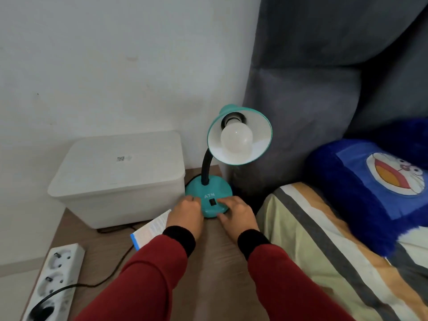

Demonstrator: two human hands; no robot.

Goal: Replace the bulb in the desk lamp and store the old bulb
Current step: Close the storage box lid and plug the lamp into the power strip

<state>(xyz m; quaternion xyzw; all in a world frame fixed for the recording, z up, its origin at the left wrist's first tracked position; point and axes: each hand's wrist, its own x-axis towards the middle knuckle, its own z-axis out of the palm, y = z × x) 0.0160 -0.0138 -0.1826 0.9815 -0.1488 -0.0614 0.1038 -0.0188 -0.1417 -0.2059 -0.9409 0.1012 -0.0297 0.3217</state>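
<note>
A teal desk lamp stands at the back right of the wooden bedside table [215, 256]. Its round base [209, 196] carries a black switch and the letters ATN. A black flexible neck rises to the teal shade [240, 135], which faces me with a white frosted bulb [236, 140] screwed into its socket; the bulb is unlit. My left hand [185, 216] grips the left side of the base. My right hand [238, 214] grips the right front side, fingers curled on the rim. A white and blue printed box [150, 228] lies just left of my left wrist, partly hidden by it.
A white lidded plastic bin [120, 177] sits at the table's back left. A white power strip [53, 281] with a black plug and cord lies at the front left edge. To the right are a grey headboard [301, 112], a striped bedsheet and a blue cartoon pillow [375, 188].
</note>
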